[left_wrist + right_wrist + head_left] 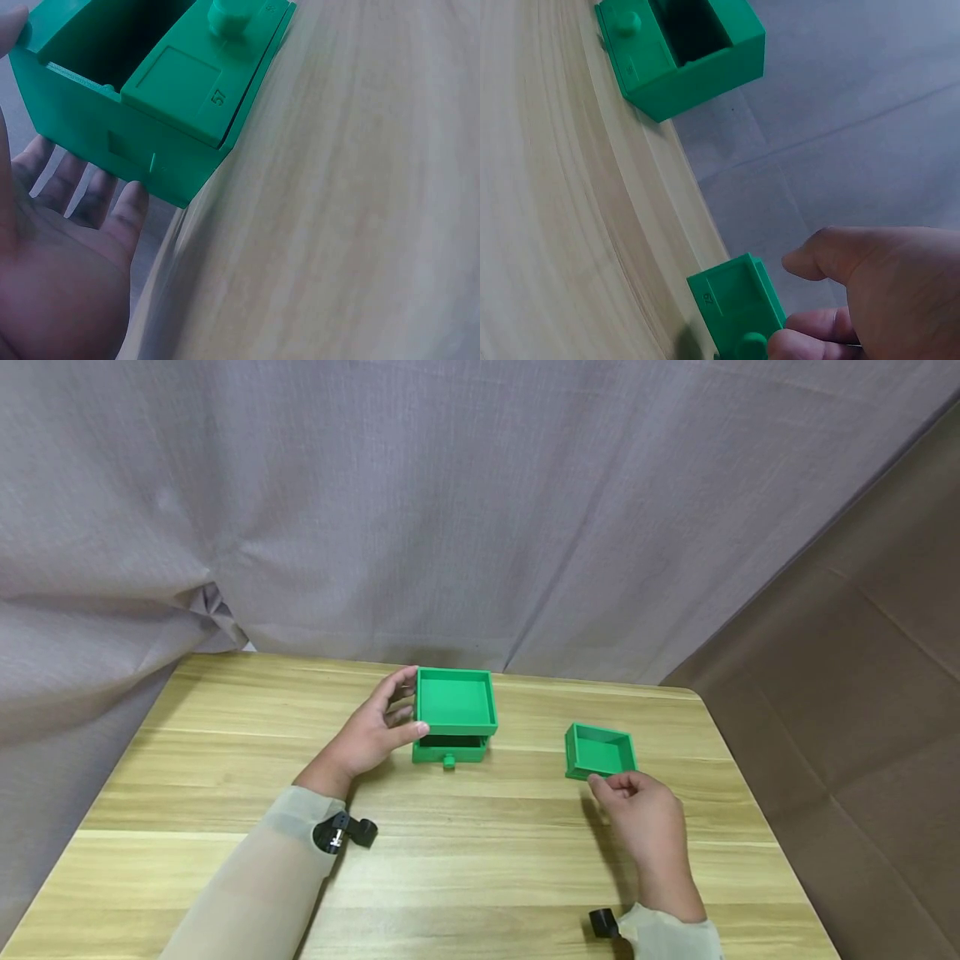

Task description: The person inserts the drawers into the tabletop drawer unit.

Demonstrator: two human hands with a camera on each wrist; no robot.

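The right hand (pixel 645 818) is lying nearest the camera, at 5 o'clock on the table (pixel 465 860). Its fingertips are pinching the knob on the near face of the loose drawer (pixel 600 750), which is sitting at 3 o'clock, well apart from the cabinet (pixel 454 714). The left hand (pixel 371 735) is bracing the cabinet's left side at 12 o'clock, thumb on the front corner, fingers spread nearly straight along the side wall. One drawer (pixel 450 752) with a knob is sitting in the bottom slot; the upper slot is standing open
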